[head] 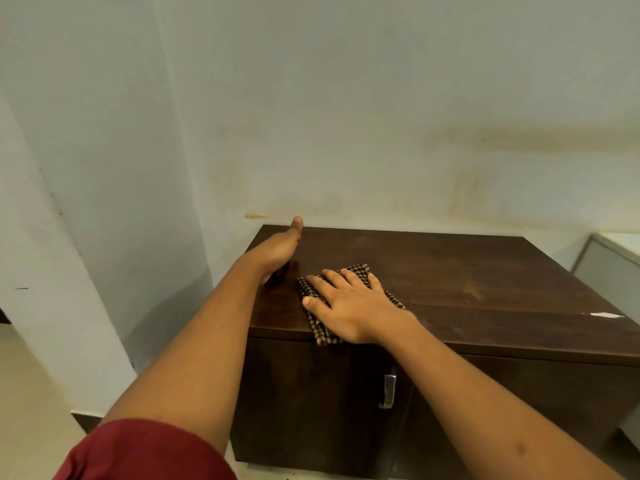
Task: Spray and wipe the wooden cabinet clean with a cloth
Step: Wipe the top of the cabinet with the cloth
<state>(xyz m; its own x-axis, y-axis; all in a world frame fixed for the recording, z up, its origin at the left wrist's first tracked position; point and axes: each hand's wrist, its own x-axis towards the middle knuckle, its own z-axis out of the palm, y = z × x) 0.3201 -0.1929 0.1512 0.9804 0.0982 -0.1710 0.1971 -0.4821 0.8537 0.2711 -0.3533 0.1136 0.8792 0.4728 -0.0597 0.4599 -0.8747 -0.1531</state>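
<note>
cloth point(349, 299) flat under right hand point(349, 306), cabinet point(485, 282) front-left.

Much of the checked cloth point(349, 299) is covered by the right hand point(349, 306), so its full outline cannot be traced. The palm and fingers of the left hand point(280, 249) are turned away; only its edge is seen, and contact with the cabinet point(485, 282) top cannot be judged. The cabinet is cut off at the right and bottom edges, and its front is partly hidden behind both forearms. The metal handle point(388, 391) is partly masked by the right forearm. The white unit point(609, 268) at the right edge is only partly shown and cannot be identified.
</note>
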